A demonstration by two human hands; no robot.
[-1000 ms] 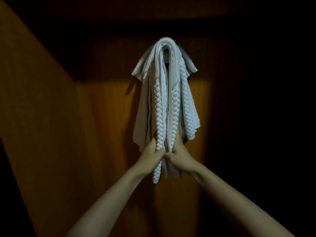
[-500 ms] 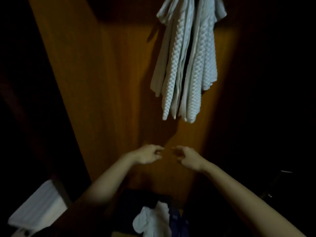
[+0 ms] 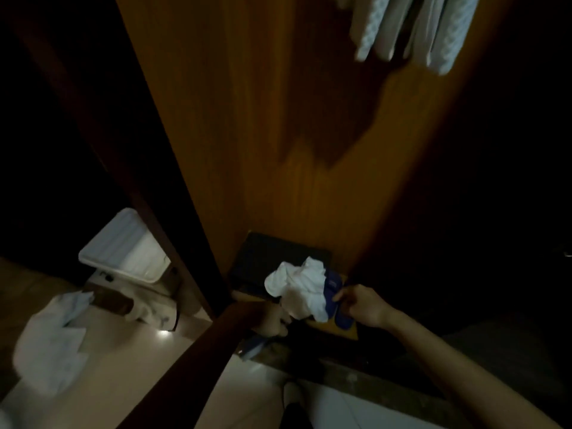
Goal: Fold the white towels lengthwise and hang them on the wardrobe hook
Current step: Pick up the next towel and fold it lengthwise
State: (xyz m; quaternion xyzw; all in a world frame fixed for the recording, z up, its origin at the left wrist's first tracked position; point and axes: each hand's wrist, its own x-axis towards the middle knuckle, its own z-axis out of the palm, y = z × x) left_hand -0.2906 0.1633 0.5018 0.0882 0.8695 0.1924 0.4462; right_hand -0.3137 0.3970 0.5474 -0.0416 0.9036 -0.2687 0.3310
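Several folded white towels (image 3: 414, 32) hang at the top right against the wardrobe's wooden back panel (image 3: 278, 119); the hook is out of frame. A crumpled white towel (image 3: 301, 287) lies on the wardrobe floor, over a dark box and blue slippers (image 3: 339, 308). My left hand (image 3: 274, 320) is at the towel's lower left edge in shadow, its fingers curled at the cloth. To the right of the towel, my right hand (image 3: 360, 305) has its fingertips over the blue slippers, just off the cloth.
A dark box (image 3: 272, 258) sits at the wardrobe's bottom back. The wardrobe's side panel (image 3: 173, 212) stands to the left. On the pale floor outside lie a white bag or cloth (image 3: 52, 342) and a white bin (image 3: 123, 252). The right side is dark.
My view has dropped from the hanging towels to the wardrobe floor. Both hands let go of the hung towels and moved down to the crumpled towel.
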